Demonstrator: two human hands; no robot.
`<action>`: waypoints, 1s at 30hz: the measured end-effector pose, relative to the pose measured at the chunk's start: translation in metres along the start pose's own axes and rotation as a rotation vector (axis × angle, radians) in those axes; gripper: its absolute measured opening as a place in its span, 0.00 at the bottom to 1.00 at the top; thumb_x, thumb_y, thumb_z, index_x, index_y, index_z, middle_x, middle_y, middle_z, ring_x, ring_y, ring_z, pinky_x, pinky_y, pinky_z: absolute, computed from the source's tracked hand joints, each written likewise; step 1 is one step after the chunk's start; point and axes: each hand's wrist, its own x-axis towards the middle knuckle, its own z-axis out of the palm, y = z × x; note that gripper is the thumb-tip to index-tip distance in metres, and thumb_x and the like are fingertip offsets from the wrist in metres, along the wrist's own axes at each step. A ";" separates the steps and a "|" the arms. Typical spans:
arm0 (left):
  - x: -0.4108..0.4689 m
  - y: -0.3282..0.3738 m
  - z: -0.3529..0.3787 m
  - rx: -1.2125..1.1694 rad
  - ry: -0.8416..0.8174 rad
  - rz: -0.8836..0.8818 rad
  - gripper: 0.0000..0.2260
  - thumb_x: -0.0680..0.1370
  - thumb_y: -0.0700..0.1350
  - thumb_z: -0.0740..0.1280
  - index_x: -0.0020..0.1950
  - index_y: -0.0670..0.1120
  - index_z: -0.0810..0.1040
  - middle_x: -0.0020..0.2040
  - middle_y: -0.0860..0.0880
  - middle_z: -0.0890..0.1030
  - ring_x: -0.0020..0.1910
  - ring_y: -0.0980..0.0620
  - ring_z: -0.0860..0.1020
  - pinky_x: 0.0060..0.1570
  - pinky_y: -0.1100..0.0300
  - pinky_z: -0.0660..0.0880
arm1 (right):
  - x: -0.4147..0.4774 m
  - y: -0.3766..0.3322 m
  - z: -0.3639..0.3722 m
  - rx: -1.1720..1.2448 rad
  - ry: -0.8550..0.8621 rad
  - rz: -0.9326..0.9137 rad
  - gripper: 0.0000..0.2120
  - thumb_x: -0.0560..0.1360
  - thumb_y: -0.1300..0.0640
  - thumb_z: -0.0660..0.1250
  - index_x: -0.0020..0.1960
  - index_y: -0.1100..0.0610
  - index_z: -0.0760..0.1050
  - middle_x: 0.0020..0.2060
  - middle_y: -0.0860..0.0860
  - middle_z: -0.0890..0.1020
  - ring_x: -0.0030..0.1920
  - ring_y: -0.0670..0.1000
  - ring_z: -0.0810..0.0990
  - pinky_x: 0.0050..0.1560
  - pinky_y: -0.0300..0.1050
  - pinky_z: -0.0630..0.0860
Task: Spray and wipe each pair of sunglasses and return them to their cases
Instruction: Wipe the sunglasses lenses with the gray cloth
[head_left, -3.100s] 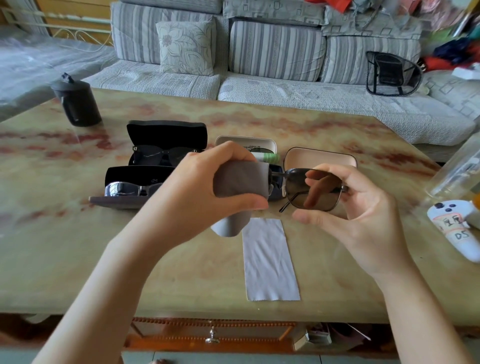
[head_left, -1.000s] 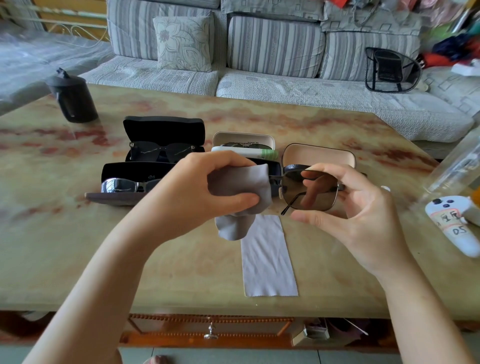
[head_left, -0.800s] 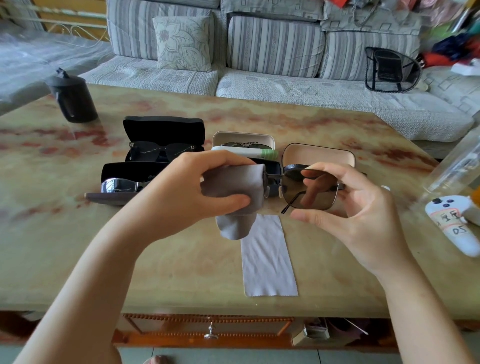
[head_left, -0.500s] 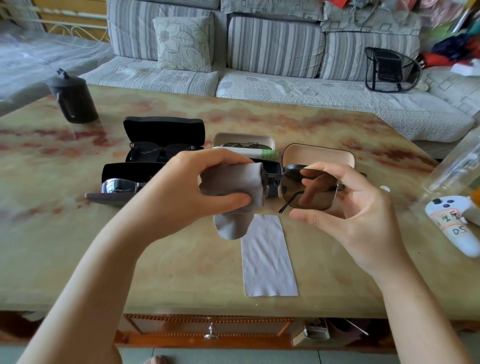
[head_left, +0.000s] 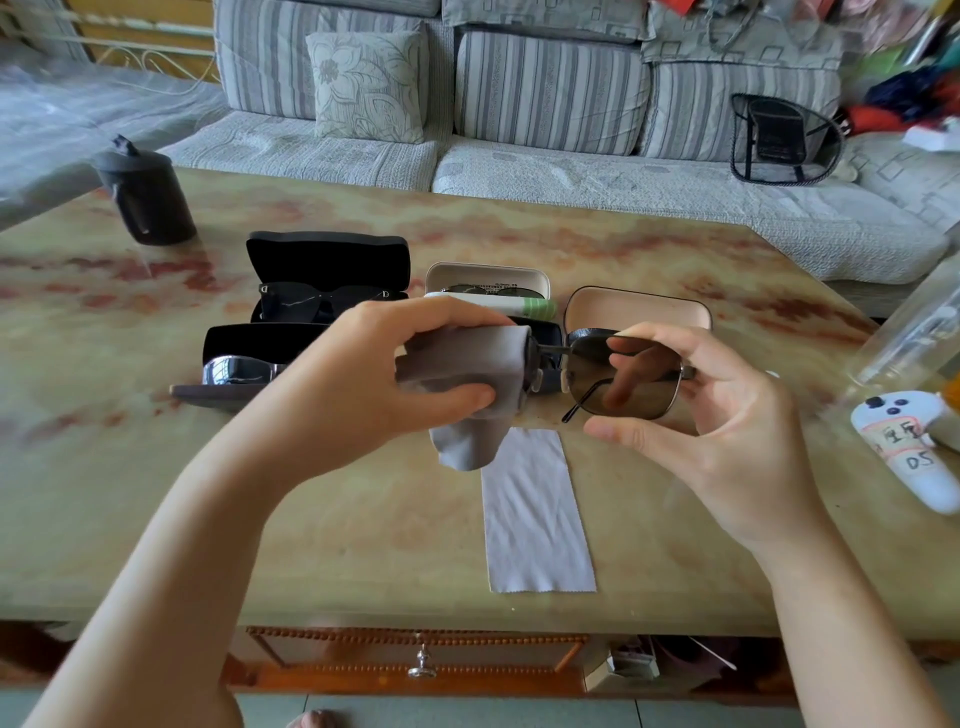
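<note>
Above the marble table, my right hand (head_left: 727, 415) pinches the right lens rim of metal-framed sunglasses (head_left: 623, 379). My left hand (head_left: 363, 384) pinches a grey cloth (head_left: 467, 374) folded over the left lens, which is hidden by it. Behind them stand several open cases: a beige empty one (head_left: 639, 309), a white one (head_left: 485, 278) with glasses inside, a black one (head_left: 327, 260) holding dark sunglasses (head_left: 322, 301), and another dark case (head_left: 249, 343) with mirrored sunglasses (head_left: 234, 370). A white and green spray tube (head_left: 498, 304) lies among the cases.
A second pale cloth (head_left: 535, 514) lies flat on the table (head_left: 156, 493) near the front edge. A black jug (head_left: 145, 197) stands at the far left. A white controller (head_left: 914, 447) and a clear bottle (head_left: 914, 332) are at the right edge. A striped sofa (head_left: 519, 104) lies beyond.
My left hand has slid the cloth slightly left and back over the left lens. My right hand keeps the sunglasses almost still.
</note>
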 end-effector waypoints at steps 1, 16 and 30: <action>-0.001 0.000 -0.002 -0.002 -0.017 0.009 0.21 0.70 0.43 0.77 0.54 0.64 0.77 0.47 0.65 0.81 0.44 0.64 0.79 0.44 0.74 0.71 | 0.000 0.000 0.000 0.000 -0.002 0.001 0.22 0.62 0.50 0.78 0.55 0.45 0.78 0.40 0.51 0.83 0.49 0.51 0.82 0.60 0.41 0.74; -0.004 -0.005 -0.015 -0.048 -0.076 -0.021 0.23 0.67 0.45 0.74 0.58 0.67 0.78 0.51 0.62 0.83 0.48 0.67 0.80 0.48 0.74 0.74 | -0.002 -0.001 0.000 -0.052 -0.037 0.070 0.24 0.62 0.43 0.78 0.56 0.43 0.78 0.40 0.48 0.84 0.53 0.54 0.82 0.68 0.71 0.59; 0.007 0.005 0.023 -0.057 0.280 -0.018 0.08 0.67 0.56 0.73 0.40 0.54 0.80 0.35 0.55 0.79 0.34 0.64 0.73 0.37 0.72 0.67 | -0.002 -0.006 0.007 -0.010 0.005 0.064 0.25 0.60 0.40 0.78 0.55 0.38 0.78 0.47 0.52 0.83 0.51 0.53 0.83 0.56 0.63 0.77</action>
